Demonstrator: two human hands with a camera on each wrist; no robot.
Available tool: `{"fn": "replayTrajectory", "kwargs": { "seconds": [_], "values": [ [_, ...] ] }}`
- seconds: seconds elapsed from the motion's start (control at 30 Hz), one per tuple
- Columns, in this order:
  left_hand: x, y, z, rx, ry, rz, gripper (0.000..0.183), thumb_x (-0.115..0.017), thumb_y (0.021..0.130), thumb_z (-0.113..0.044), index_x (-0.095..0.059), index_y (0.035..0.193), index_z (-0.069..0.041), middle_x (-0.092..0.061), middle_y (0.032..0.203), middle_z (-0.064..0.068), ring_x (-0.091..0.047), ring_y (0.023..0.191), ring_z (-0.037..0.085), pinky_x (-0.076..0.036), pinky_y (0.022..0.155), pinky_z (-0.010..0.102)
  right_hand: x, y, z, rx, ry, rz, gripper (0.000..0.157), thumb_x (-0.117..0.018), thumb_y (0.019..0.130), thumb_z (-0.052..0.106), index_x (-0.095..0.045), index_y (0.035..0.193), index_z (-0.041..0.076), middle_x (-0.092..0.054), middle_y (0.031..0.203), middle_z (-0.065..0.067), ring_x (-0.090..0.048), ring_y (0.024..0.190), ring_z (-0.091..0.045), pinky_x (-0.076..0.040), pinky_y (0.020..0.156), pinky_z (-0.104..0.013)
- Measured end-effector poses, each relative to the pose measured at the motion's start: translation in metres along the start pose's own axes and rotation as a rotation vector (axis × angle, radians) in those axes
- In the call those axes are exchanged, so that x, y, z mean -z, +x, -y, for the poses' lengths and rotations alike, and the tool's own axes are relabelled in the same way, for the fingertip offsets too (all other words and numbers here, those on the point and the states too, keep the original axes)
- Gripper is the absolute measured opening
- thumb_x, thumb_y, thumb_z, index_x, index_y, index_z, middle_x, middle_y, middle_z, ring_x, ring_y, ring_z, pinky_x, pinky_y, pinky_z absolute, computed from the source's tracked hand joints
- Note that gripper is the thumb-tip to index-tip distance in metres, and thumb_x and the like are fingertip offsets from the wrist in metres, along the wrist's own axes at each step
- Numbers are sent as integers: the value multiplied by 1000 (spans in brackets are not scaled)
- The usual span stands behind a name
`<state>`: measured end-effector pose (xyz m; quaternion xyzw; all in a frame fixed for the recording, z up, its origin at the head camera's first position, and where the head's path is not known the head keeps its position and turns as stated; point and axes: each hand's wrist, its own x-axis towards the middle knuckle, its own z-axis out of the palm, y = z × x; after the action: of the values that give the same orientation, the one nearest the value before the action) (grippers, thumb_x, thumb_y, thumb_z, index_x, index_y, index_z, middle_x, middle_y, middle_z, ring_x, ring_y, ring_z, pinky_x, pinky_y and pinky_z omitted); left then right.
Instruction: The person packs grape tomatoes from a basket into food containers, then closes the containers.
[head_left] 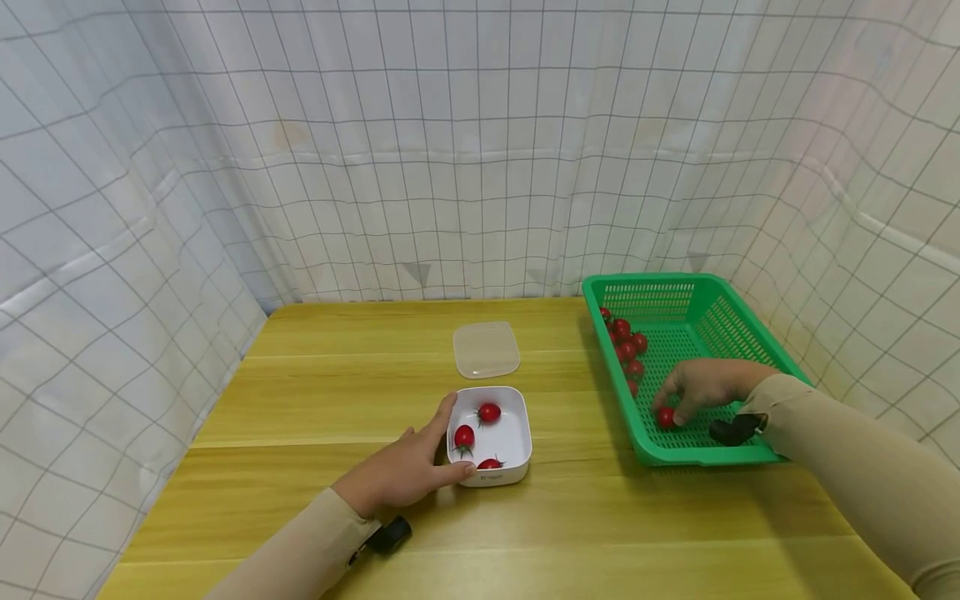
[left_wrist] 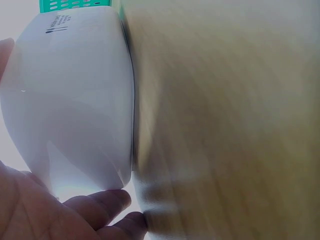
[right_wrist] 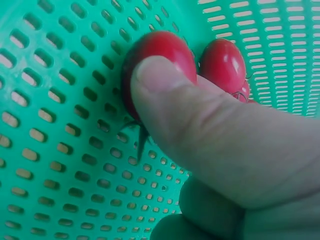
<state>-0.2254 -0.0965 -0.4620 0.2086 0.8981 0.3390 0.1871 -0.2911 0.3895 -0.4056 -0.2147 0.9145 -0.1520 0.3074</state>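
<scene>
My left hand (head_left: pixel 402 477) grips a small white square container (head_left: pixel 513 435) by its left side, with the thumb at the front rim and the other fingers along the left wall. Inside lie three red cherry tomatoes (head_left: pixel 489 412) with green stems. Over to the right, my right hand (head_left: pixel 708 385) reaches into a green plastic basket (head_left: pixel 637 433). It pinches a cherry tomato (right_wrist: pixel 170 47) low over the slotted basket floor, stem hanging down in the right wrist view. More cherry tomatoes (head_left: pixel 627 350) gather along the basket's left wall.
A translucent square lid (head_left: pixel 486 350) lies flat on the wooden table (head_left: pixel 315 400), behind the container. White grid-patterned curtains (head_left: pixel 480 183) hang at the back and both sides. Each wrist carries a small black device (head_left: pixel 390 535).
</scene>
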Motion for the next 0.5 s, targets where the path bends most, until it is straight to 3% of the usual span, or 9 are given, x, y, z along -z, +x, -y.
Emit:
{"fn": "replayTrajectory", "kwargs": {
  "seconds": [0.3, 0.5],
  "values": [
    [2, -2, -3, 7, 4, 3, 110, -68, 95, -61, 2, 171, -26, -19, 177, 2, -35, 158, 32, -4, 132, 62, 1, 0, 0, 3, 1, 1, 37, -81, 92, 16, -77, 129, 11, -73, 134, -12, -57, 135, -48, -53, 106, -62],
    [1, -4, -4, 25, 3, 2, 108, -68, 96, -61, 2, 171, -28, -18, 177, 3, -26, 158, 48, -8, 131, 65, 0, 0, -1, -10, 4, 8, 38, -81, 91, 18, -77, 128, 10, -73, 134, -14, -58, 134, -48, -53, 106, -62]
  ]
}}
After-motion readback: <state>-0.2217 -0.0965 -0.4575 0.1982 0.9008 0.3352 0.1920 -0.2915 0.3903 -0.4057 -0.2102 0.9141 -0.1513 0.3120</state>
